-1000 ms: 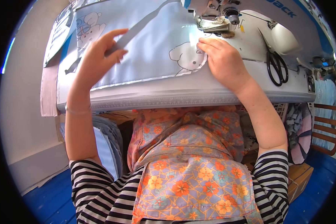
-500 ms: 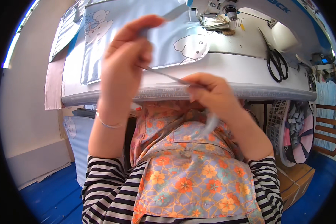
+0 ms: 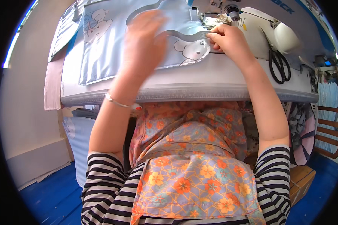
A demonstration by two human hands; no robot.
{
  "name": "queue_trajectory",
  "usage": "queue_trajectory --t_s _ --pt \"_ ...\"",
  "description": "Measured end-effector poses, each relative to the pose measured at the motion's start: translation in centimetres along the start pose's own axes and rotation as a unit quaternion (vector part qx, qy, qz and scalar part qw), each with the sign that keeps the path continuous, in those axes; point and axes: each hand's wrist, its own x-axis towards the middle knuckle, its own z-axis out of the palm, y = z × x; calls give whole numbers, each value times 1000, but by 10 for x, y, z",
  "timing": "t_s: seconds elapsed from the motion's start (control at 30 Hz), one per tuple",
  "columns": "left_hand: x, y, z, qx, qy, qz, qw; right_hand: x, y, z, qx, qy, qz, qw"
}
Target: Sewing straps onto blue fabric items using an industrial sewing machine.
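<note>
head view: one pale blue fabric panel printed with cartoon animals (image 3: 112, 45) lies flat on one white sewing table (image 3: 214, 80), covering the table's left and middle part. its long axis runs left to right across the table, and its right end reaches under the needle area of one white sewing machine (image 3: 251, 18) at the top right. two cartoon animal prints show on it, one near the upper left corner and one just beside the right hand. one narrow grey-blue strip of binding (image 3: 184, 34) curves over the panel, running from the upper middle, dipping, then heading right toward the machine's presser foot; its long axis also lies roughly left to right, and its right end points at the needle.

two hands are at work. the left hand (image 3: 144, 37) is blurred, hovering over or resting on the middle of the panel with fingers spread; whether it presses the cloth cannot be told. the right hand (image 3: 231, 39) has its fingers drawn together, pinching the strip's right end against the panel's edge just in front of the presser foot.

one pair of black-handled scissors (image 3: 278, 65) lies on the table to the right of the right forearm, blades pointing away from the person, well apart from the fabric. one thin silver bracelet (image 3: 114, 100) circles the left wrist. one orange floral apron (image 3: 191, 168) covers the lap below the table edge, and two black-and-white striped sleeves (image 3: 101, 176) show at the lower corners.
</note>
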Motion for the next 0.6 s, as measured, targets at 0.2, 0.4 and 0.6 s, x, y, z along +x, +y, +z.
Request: queue_trajectory --t_s 0.2,0.4,0.6 --pt "-5 38 46 -24 -69 93 993 9 2 6 -104 1 -67 992" --pt "-1 35 54 0 -1 122 993 12 1 1 -13 -11 3 1000" --pt "-3 34 57 -65 -70 100 990 8 5 6 -263 53 -106 958"
